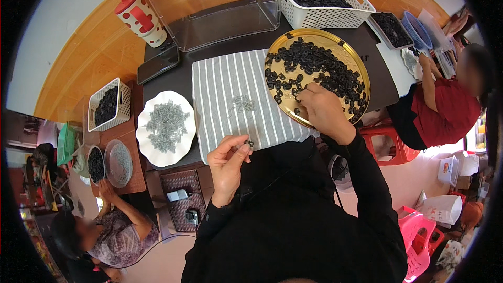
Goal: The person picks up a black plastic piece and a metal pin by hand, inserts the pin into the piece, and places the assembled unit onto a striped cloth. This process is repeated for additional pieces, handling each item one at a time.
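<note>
My left hand [229, 163] is closed in a pinch on a small black plastic piece [249, 143], held over the near edge of a grey-and-white striped cloth [217, 94]. On the right, my right hand [326, 109] reaches over the near rim of a round gold tray [294, 117]. Its fingers are bent together down at the many small black plastic pieces [335, 68] lying there; whatever is between the fingertips is hidden. A small heap of thin silvery metal pins [242, 104] lies on the cloth between my hands.
A scalloped white plate [148, 152] of similar silvery pieces stands left of the cloth. Behind are a clear plastic box [220, 26], a white basket [314, 17] of black parts, a dotted tumbler [140, 20] and a phone [159, 65]. Other people sit at both sides.
</note>
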Demonstrator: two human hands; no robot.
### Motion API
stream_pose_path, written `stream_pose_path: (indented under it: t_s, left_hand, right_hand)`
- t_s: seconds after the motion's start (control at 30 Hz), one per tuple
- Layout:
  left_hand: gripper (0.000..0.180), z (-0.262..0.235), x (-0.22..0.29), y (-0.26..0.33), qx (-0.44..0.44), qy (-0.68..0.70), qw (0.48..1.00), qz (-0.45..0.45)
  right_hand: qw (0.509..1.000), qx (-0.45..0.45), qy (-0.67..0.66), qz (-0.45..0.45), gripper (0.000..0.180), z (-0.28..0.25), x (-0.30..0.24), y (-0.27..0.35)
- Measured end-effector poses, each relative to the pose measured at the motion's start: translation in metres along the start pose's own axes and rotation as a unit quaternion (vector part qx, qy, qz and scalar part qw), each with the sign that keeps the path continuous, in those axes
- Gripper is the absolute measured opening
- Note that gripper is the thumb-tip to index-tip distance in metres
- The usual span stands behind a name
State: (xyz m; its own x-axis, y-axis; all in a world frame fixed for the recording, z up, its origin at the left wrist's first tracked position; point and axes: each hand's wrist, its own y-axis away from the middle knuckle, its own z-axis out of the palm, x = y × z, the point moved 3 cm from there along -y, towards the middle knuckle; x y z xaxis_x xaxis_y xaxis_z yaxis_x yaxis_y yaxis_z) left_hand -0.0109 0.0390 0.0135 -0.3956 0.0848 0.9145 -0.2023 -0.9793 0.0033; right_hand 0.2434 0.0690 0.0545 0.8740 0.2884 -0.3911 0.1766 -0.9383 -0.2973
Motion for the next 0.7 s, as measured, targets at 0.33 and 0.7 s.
stream_pose_path:
  t_s: [0.33, 0.7]
  left_hand:
    - [0.021, 0.002, -0.003, 0.002, 0.003, -0.003, 1.0, -0.009]
    - [0.022, 0.002, 0.0, 0.0, 0.001, -0.028, 0.999, 0.017]
  right_hand:
    - [0.995, -0.063, 0.0, -0.08, 0.007, 0.016, -0.018, -0.007]
    - [0.984, -0.089, 0.13, -0.086, 0.011, 0.014, -0.02, -0.008]
